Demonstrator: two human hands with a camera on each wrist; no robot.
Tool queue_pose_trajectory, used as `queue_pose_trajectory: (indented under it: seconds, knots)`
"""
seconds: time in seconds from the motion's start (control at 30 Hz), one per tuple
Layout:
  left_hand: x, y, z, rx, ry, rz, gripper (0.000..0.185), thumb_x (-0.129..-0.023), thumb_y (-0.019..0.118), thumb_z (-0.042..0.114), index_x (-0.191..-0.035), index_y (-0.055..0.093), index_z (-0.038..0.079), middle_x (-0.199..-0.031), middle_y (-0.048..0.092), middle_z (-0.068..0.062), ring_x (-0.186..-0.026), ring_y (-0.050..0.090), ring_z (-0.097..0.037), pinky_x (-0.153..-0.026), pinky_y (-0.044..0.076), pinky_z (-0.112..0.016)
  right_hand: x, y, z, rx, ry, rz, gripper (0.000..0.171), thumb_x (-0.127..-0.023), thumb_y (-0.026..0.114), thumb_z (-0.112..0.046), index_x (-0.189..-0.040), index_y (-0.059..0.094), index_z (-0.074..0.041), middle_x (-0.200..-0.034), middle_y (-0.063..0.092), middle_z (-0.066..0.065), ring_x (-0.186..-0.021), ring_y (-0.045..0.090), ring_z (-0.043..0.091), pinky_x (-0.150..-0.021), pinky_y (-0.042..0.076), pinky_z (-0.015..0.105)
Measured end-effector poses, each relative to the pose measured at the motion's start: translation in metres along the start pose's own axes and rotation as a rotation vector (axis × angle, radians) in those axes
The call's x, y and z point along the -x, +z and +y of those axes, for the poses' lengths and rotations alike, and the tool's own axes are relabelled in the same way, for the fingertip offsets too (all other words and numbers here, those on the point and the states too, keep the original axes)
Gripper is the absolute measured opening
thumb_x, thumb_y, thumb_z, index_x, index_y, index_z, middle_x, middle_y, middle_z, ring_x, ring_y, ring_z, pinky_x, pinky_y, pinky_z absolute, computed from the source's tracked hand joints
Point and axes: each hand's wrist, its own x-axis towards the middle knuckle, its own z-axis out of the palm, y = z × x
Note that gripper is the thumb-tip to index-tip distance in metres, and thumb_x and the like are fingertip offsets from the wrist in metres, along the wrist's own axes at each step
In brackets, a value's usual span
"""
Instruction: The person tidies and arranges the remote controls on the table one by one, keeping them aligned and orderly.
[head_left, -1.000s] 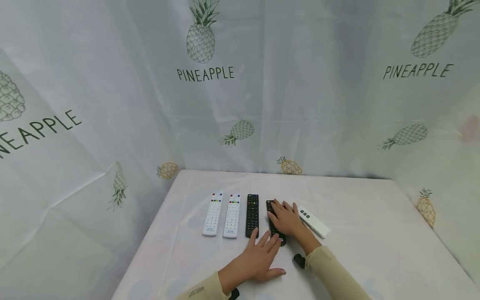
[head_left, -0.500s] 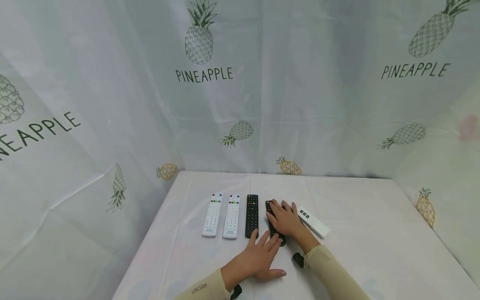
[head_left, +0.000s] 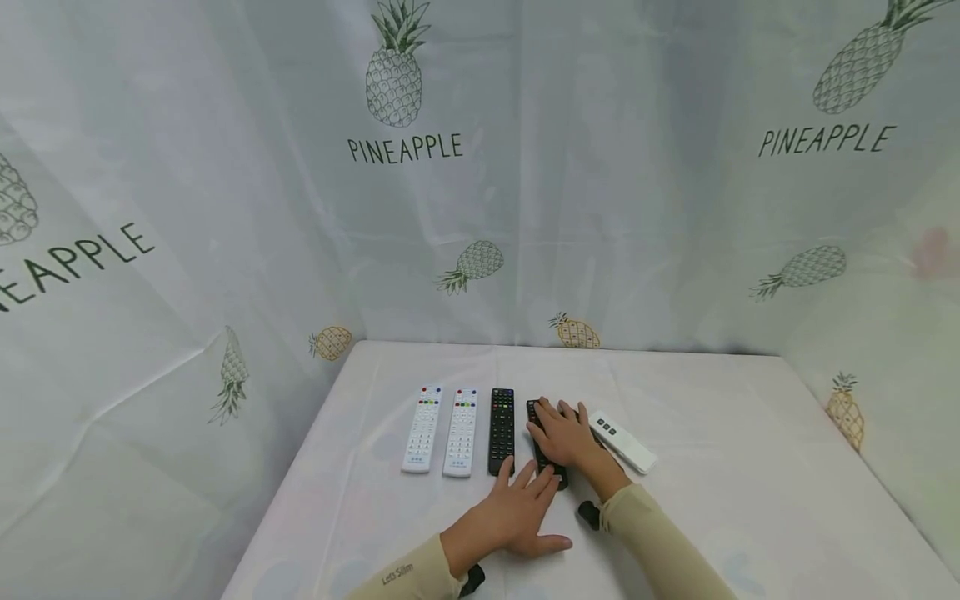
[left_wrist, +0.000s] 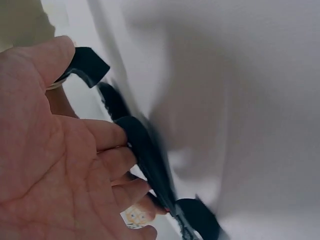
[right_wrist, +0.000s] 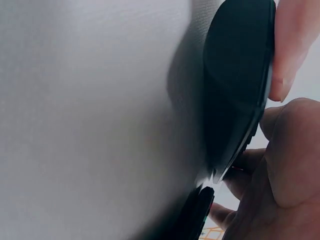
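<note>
My right hand lies over a black remote control with its fingers spread across the button side. That remote slants slightly, and its middle is hidden under the hand. My left hand is spread with straight fingers, its fingertips at the near ends of this remote and of the upright black remote to its left. In the left wrist view the fingers touch a dark remote's end, and another dark remote's end shows beyond. The right wrist view shows the slanted remote edge-on, fingers against its upper side.
Two white remotes with coloured buttons stand in line at the left of the row. A slim white remote lies diagonally right of my right hand. The white-covered table meets a pineapple-print curtain behind.
My right hand and the slanted black remote have shifted very slightly left, towards the other black remote. The head view has drifted a little; the left hand keeps nearly the same pose.
</note>
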Motion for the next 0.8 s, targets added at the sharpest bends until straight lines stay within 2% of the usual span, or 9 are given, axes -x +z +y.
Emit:
queue_pose_trajectory:
  seconds: [0.3,0.57,0.8]
  knots:
    - [-0.0004,-0.0028,-0.0029,0.007,-0.031,-0.022,0.086,-0.091,0.032,0.078,-0.156,0.03,0.022,-0.163,0.026,0.006,-0.153,0.021,-0.022,-0.119,0.018,-0.057,-0.0041,0.0032,-0.0033,0.02,0.002,-0.013,0.059,-0.104,0.039,-0.046,-0.152,0.039,-0.011,-0.16,0.035,0.009,-0.145,0.031,0.043,-0.116,0.009,0.069]
    - [-0.0015,-0.002,-0.0045,-0.003,-0.026,-0.015,0.085,-0.092,0.035,0.077,-0.156,0.029,0.022,-0.163,0.026,0.006,-0.153,0.021,-0.022,-0.119,0.019,-0.058,-0.0025,-0.0039,-0.0055,0.007,0.011,-0.011,0.06,-0.104,0.04,-0.047,-0.151,0.04,-0.01,-0.159,0.036,0.01,-0.144,0.032,0.045,-0.115,0.01,0.07]
    - [-0.0024,-0.0019,-0.0047,0.003,-0.03,-0.019,0.083,-0.092,0.037,0.075,-0.155,0.032,0.022,-0.163,0.027,0.006,-0.152,0.022,-0.022,-0.119,0.019,-0.058,-0.0043,0.0002,-0.0054,0.009,0.03,-0.019,0.06,-0.104,0.039,-0.047,-0.152,0.039,-0.011,-0.16,0.035,0.01,-0.144,0.032,0.045,-0.115,0.009,0.069]
